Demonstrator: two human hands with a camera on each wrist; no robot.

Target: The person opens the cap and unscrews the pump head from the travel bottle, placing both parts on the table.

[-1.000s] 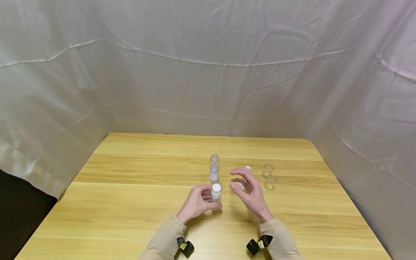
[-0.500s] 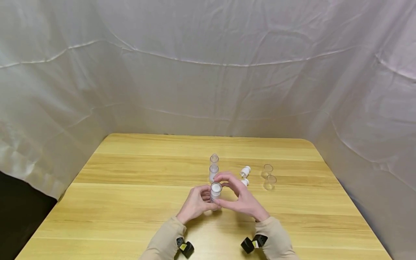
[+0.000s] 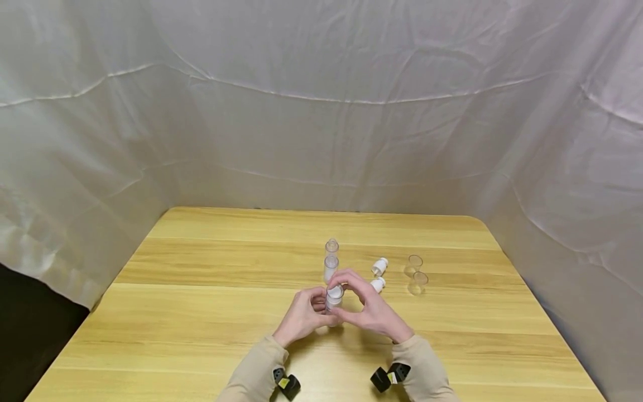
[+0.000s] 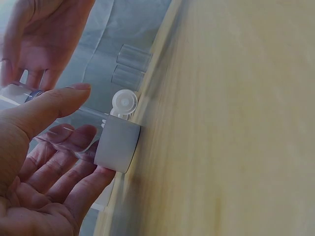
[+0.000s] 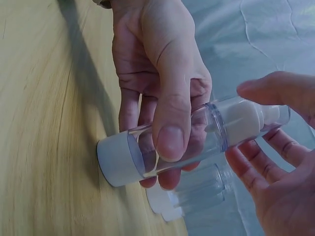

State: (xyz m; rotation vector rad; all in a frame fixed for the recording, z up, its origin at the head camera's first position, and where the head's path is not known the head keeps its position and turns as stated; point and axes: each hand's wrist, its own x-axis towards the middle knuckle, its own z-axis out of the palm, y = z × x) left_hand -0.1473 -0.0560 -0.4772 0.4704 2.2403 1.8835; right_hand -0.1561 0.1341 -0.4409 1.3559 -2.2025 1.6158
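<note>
My left hand (image 3: 301,314) grips the clear body of an upright pump bottle, thumb in front and fingers behind. Its white base (image 5: 118,158) stands on or just above the table; I cannot tell which. A white pump head (image 5: 243,120) sits at the top beneath a clear cap (image 5: 281,116). My right hand (image 3: 374,314) holds around that cap, thumb on the near side and fingers on the far side. Behind the bottle stand two more clear bottle bodies, a nearer one (image 3: 331,267) and a farther one (image 3: 331,247).
Two white pump heads lie right of the bottles, one farther (image 3: 380,266) and one nearer (image 3: 378,285). Farther right stand two clear caps, a back one (image 3: 413,266) and a front one (image 3: 418,283). Grey curtains surround the wooden table (image 3: 201,296).
My right hand has come left from beside the white pump heads to the bottle's top, uncovering the pump heads. My left hand keeps its grip in place.
</note>
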